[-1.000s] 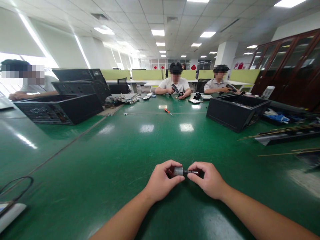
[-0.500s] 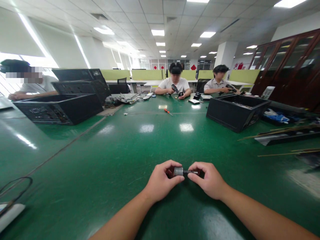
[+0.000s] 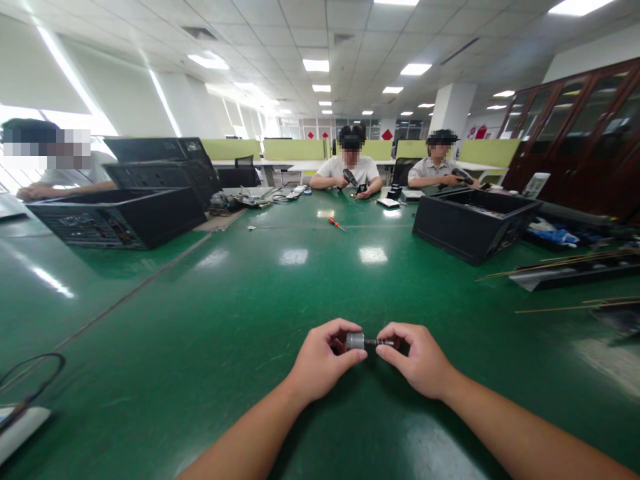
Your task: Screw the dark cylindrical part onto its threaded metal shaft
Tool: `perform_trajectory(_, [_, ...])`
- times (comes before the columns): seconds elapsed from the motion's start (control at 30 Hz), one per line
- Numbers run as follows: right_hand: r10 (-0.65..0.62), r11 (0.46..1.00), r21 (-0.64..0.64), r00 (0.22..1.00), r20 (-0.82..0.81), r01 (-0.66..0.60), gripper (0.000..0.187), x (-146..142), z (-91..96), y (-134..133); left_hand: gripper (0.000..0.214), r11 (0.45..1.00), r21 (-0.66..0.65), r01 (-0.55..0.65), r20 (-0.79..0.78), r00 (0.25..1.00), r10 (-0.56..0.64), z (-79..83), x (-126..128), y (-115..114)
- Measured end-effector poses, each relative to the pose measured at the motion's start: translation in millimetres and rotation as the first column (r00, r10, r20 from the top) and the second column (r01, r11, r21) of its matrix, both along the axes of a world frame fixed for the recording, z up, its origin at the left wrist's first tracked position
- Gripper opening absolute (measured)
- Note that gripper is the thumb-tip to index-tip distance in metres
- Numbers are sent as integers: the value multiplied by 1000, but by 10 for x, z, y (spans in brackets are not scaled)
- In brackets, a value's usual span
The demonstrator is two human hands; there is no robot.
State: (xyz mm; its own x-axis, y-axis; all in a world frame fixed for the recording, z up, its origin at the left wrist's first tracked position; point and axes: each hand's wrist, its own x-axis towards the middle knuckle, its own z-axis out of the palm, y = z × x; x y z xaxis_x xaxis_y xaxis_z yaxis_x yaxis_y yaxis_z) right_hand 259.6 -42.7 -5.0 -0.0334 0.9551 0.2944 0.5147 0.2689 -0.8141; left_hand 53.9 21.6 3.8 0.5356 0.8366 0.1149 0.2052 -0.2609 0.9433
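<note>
My left hand (image 3: 325, 360) has its thumb and fingers closed round a small grey metal cylinder with a thin shaft (image 3: 355, 341). The shaft is dark, looks spiral-ridged, and points right to a brighter tip. At that shaft, my right hand (image 3: 413, 357) pinches with thumb and forefinger. The piece lies roughly level, just above the green table (image 3: 240, 287). The cylinder's left end is hidden behind my left fingers, and its exact kind cannot be made out.
An orange screwdriver (image 3: 336, 223) lies farther back. Black computer cases stand at left (image 3: 120, 217) and right (image 3: 473, 223). Thin rods and a metal channel (image 3: 565, 270) lie at right. A white object with a black cable (image 3: 23, 427) sits front left. Three people sit around the table.
The metal cylinder and its shaft have shifted slightly left, and the shaft seems to have turned a little. Both hands keep nearly the same position and grip.
</note>
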Motion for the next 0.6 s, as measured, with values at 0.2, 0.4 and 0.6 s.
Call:
perform_trajectory(0.2, [1, 1000, -8, 1000, -22, -1, 11, 0, 18, -6, 34, 1000, -18, 6, 21, 1000, -5, 6, -3, 10])
perform_trajectory(0.4, [25, 999, -43, 998, -53, -28, 15, 1, -1, 3, 33, 1000, -19, -6, 20, 1000, 6, 16, 2, 9])
perform_trajectory(0.6, [64, 994, -79, 993, -104, -72, 25, 8, -14, 21, 33, 999, -51, -14, 49, 999, 16, 23, 3, 10])
